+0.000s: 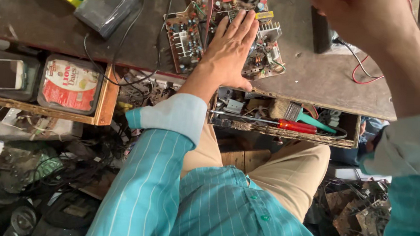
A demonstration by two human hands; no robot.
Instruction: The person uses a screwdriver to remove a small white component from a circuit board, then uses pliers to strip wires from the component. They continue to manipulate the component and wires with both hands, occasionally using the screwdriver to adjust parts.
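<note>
Head view: the left hand (231,54) lies flat, fingers (240,27) released and spread, on the green-brown populated circuit board (186,37) at the dark wooden counter's (319,79) front edge. The right hand (360,17) is raised over the far edge; its fingers cannot be told.

One camera only, worn on the head, looks steeply down over the person's own lap and teal shirt toward the brown workbench (320,77) ahead. It sits close (the sleeves fill the lower frame), with the bench edge crossing mid-picture and floor clutter at both sides.
</note>
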